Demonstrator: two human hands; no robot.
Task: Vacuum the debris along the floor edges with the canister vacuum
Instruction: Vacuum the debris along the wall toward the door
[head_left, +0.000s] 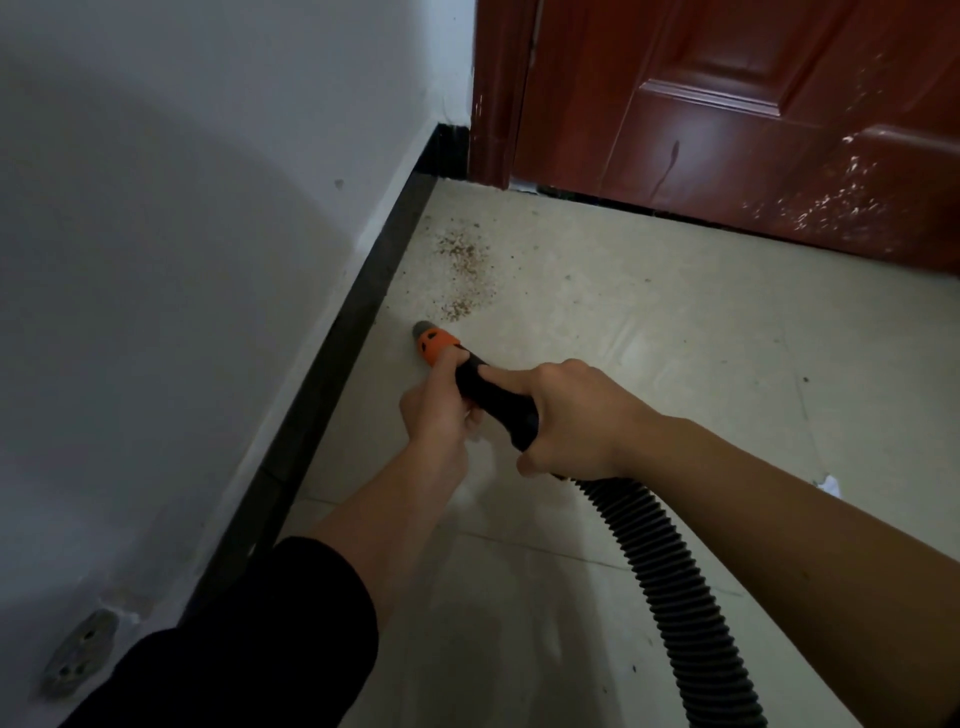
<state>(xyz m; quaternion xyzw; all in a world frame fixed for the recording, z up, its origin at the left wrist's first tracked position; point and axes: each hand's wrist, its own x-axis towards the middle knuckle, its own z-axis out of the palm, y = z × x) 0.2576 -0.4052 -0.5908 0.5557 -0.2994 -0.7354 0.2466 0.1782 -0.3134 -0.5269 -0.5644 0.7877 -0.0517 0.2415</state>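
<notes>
the ribbed black vacuum hose (670, 561) trails back under the right forearm, probably to leave slack for reaching. the right hand (571, 415) is wrapped round the rigid black wand (498, 402), forefinger laid along its top, seemingly to steer. just ahead, the left hand (441, 410) grips the wand from below, near the orange-collared grey nozzle (435, 344), steadying it low over the pale tiled floor (649, 322). the scattered brown crumb debris (462, 260) lies just beyond the tip, near the black skirting board (358, 312).

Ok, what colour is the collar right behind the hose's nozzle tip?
Orange: the collar sits behind a grey tip, clearest in the head view.
</notes>
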